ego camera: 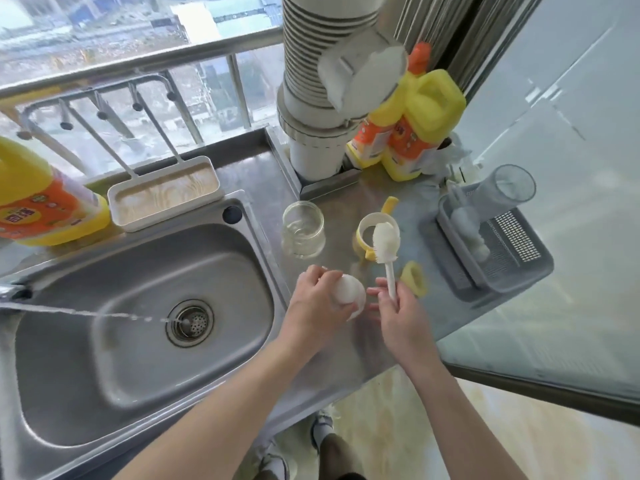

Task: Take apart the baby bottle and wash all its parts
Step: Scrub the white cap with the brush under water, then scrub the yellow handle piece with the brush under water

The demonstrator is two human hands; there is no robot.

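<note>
My left hand (320,299) grips a white dome-shaped bottle cap (349,292) just above the steel counter (263,174), right of the sink. My right hand (398,310) holds the handle of a white bottle brush (386,242), whose bristled head lies over the yellow handled collar ring (367,233). The clear bottle body (303,228) stands upright and uncapped behind my left hand. A second yellow part (414,277) lies on the counter just right of the brush handle.
Water streams from the tap (10,292) at the left into the steel sink (145,341). A grey drying rack (491,244) sits at the right, a white tray (162,195) behind the sink, yellow detergent jugs (415,133) at the back, and another yellow jug (38,202) at far left.
</note>
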